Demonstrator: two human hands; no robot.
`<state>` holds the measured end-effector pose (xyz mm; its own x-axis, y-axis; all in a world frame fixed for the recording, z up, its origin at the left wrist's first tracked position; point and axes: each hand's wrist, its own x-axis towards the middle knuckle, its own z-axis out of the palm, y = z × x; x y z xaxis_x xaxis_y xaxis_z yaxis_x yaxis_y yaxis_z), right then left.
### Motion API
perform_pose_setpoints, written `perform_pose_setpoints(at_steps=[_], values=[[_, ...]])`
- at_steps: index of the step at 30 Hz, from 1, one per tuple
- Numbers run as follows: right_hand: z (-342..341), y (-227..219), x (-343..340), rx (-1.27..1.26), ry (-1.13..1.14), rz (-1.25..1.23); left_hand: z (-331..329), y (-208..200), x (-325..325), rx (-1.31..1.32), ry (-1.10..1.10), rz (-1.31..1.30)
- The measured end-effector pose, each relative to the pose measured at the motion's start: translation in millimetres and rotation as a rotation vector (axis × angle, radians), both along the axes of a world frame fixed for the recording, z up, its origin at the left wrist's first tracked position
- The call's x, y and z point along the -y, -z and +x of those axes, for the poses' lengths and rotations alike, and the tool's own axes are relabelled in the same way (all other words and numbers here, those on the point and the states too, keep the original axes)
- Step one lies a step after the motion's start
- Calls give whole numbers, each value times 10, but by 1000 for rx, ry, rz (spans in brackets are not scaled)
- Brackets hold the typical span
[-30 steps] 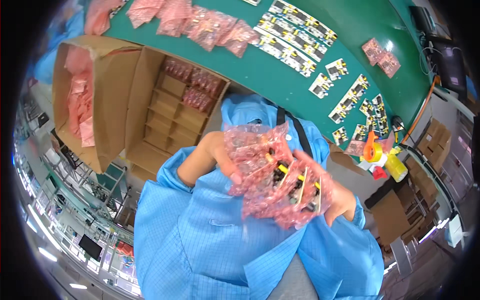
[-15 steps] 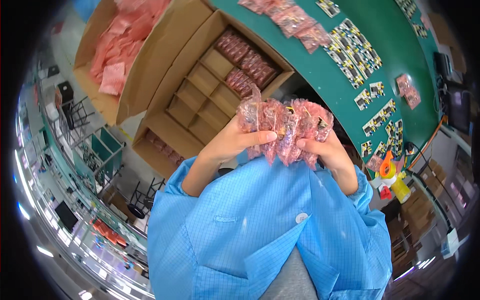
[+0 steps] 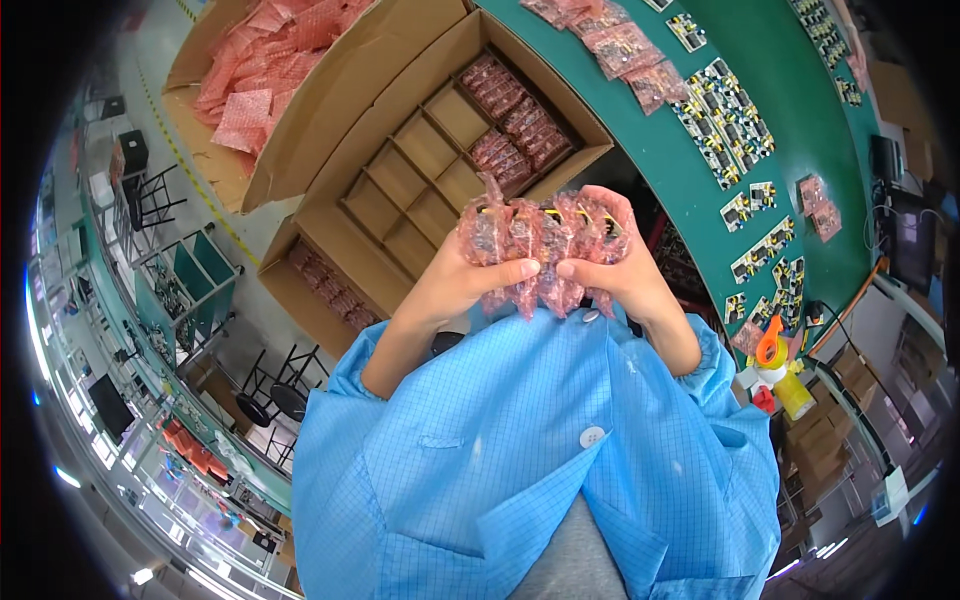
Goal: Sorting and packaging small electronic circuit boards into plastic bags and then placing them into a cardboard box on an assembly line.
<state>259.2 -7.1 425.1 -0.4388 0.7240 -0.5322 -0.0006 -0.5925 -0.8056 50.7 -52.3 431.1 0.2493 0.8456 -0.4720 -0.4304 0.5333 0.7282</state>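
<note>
Between my two hands, in front of my chest, is a row of several circuit boards in pink bubble bags (image 3: pixel 540 245), pressed side by side. My left hand (image 3: pixel 465 275) grips the row's left end, its thumb lying across the front. Around the right end my right hand (image 3: pixel 625 265) is closed, with fingers over the top and thumb on the near side. Beyond my hands stands a cardboard box with a divider grid (image 3: pixel 420 185). Some of its far-right cells hold wrapped boards (image 3: pixel 517 120); other cells show bare cardboard.
A green table (image 3: pixel 640 155) curves along the right, bearing rows of bare circuit boards (image 3: pixel 725 120) and pink bagged boards (image 3: pixel 630 55). An orange tape dispenser (image 3: pixel 772 345) sits at its near end. Far left, a carton (image 3: pixel 185 125) holds loose pink bubble bags (image 3: pixel 250 110).
My hands and the row of bagged boards have shifted slightly left, and the right hand has drawn closer to the left. The surroundings have shifted a little in view.
</note>
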Motion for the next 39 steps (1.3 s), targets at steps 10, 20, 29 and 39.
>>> perform_pose_setpoints(at_steps=[10,20,29,39], values=[[-54,394,66,-132,-60,26,-161,246,46,-29,63,-5],[-1460,2508,-277,218,263,-304,-1151,2612,-203,-388,-119,-313],[-1618,4467,426,849,505,-508,-1017,4228,-494,-584,388,-128],[-2147,4756,777,561,709,-788,-1432,4339,-319,-835,524,-181]])
